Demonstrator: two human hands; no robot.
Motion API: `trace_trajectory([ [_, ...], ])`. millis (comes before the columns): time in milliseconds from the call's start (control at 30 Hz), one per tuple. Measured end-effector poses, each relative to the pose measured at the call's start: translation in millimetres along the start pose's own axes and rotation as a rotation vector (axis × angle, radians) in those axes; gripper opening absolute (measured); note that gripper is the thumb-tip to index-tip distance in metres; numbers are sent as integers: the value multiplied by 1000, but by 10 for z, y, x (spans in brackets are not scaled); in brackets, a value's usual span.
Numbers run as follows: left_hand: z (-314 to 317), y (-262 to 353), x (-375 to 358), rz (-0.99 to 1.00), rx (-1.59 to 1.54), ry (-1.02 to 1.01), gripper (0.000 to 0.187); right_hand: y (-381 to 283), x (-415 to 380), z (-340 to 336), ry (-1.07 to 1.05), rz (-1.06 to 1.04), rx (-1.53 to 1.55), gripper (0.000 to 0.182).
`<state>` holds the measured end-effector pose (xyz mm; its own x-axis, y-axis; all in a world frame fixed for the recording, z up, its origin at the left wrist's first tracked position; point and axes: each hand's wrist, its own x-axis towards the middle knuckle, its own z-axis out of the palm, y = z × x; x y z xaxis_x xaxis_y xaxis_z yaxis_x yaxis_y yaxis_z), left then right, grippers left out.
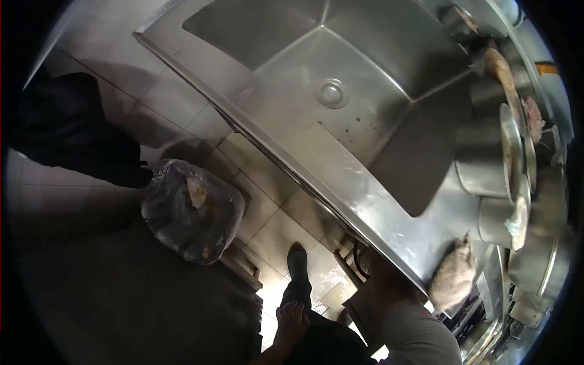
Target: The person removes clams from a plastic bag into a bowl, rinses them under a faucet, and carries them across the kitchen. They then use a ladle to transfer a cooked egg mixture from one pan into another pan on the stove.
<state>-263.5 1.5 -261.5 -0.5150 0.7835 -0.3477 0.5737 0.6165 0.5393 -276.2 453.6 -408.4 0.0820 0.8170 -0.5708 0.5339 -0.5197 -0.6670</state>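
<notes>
My left hand (292,317) rests on the dark trouser leg near the bottom centre, fingers slightly apart and nothing seen in them. My right arm, in a grey sleeve (420,334), reaches toward the front edge of the steel sink counter (365,194). Its forearm is in shadow below that edge, and the right hand is hidden. On the counter's right end, near the sleeve, lies a crumpled brownish cloth (453,277). The steel sink basin (377,67) has a round drain (333,93) and a few dark specks.
Several metal pots (486,158) stand along the right side, some with cloths or utensils on them. A plastic-lined bin (198,213) holding scraps is on the tiled floor (267,210). Dark fabric (79,128) hangs at the left. A boot (297,261) shows below.
</notes>
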Motion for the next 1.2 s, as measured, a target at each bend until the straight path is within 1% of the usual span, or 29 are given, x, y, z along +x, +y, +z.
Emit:
trace_trajectory([
  [100,81,-85,17,8,-14,30,37,8,344,64,135,-34,-70,30],
  [133,45,-90,58,-10,-37,-8,39,8,413,82,174,-49,-91,30],
  [200,123,-154,46,-4,-27,-14,39,15,517,123,240,-77,-133,29],
  [367,123,-177,72,3,-63,-8,45,1,429,-96,443,-183,-195,27],
  [467,165,-235,25,-3,-74,-18,51,-72,40,-454,590,-281,-220,26],
  [600,294,-330,-94,25,-66,-25,60,-301,-736,-1063,801,-393,-250,25],
  [633,184,-257,-33,34,-67,-27,60,-372,-944,-1206,851,-414,-263,25],
  [700,-127,-69,179,-115,-283,-160,54,-541,-1349,-1469,944,-447,-286,24],
  [733,-108,-76,212,-103,-283,-155,54,-623,-1539,-1551,982,-461,-298,24],
  [767,-36,-101,235,-12,-172,-55,47,-714,-1719,-1660,1017,-472,-315,24],
  [800,18,-114,270,81,-62,50,39,-813,-1881,-1735,1052,-475,-331,24],
  [933,93,-115,297,82,48,50,40,-1218,-2386,-1857,1136,-456,-417,23],
  [1000,48,-72,127,61,126,32,40,-1426,-2562,-1839,1139,-422,-480,23],
  [1033,-104,70,13,102,124,45,40,-1565,-2686,-1902,1145,-397,-503,23],
  [1133,-348,95,-209,-62,48,18,53,-1877,-2859,-1833,1124,-274,-670,22],
  [1167,-429,84,-273,-38,57,24,53,-2001,-2931,-1846,1079,-185,-837,23],
  [1200,-517,88,-304,3,141,90,47,-2112,-3002,-1867,1055,-175,-782,24],
])
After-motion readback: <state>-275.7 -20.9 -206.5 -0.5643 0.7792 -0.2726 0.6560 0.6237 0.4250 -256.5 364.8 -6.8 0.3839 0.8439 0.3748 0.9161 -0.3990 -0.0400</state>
